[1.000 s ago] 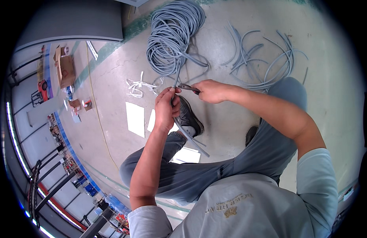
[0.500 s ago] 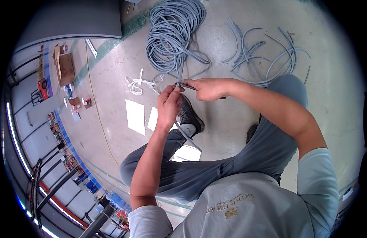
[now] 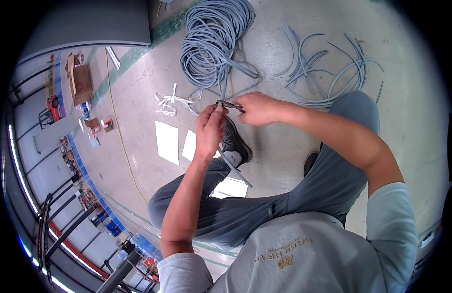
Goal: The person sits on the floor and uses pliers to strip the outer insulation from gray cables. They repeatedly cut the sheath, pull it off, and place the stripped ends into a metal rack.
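Now slightly higher: both hands at the grey cable.

Head-worn fisheye looks steeply down, close above floor

White paper sheets and a cardboard box on the floor.

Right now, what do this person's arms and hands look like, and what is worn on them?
Both forearms are bare, with no gloves, watch or rings visible on the left hand or right hand. Short pale grey-white T-shirt sleeves end above the elbows.
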A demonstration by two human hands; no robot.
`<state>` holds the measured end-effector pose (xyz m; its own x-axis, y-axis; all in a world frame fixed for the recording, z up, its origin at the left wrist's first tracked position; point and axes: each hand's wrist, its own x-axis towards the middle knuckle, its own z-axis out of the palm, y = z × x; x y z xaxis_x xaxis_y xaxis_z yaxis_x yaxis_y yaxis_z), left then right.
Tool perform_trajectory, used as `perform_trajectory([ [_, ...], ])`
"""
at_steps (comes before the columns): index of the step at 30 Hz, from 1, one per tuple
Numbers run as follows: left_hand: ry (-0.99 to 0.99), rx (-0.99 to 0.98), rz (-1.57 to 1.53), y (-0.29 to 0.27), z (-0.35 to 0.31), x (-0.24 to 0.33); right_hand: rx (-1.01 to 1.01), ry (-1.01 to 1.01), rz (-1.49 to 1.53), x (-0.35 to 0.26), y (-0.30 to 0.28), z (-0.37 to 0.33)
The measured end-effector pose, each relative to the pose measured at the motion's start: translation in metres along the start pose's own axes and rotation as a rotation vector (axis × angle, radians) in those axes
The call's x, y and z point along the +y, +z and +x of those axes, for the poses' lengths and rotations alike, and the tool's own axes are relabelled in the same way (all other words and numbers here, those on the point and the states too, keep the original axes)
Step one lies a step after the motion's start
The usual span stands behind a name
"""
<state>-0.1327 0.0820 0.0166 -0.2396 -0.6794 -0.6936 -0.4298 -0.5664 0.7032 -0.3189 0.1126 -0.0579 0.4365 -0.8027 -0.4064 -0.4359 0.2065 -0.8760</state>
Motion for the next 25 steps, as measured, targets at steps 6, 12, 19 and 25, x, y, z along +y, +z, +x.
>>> perform_trajectory([
  [6,0.027,0.000,-0.012,0.004,0.000,-0.004,0.103,-0.094,0.088,0.019,0.016,0.012],
  [12,0.026,-0.005,-0.021,0.002,0.002,-0.004,0.079,-0.048,0.245,0.011,0.020,0.008],
  [19,-0.025,-0.044,-0.017,-0.001,0.004,0.007,0.224,-0.087,0.294,0.010,0.031,0.008],
  [25,0.019,-0.067,-0.036,-0.007,0.012,0.023,0.378,-0.085,0.410,0.009,0.018,0.018],
])
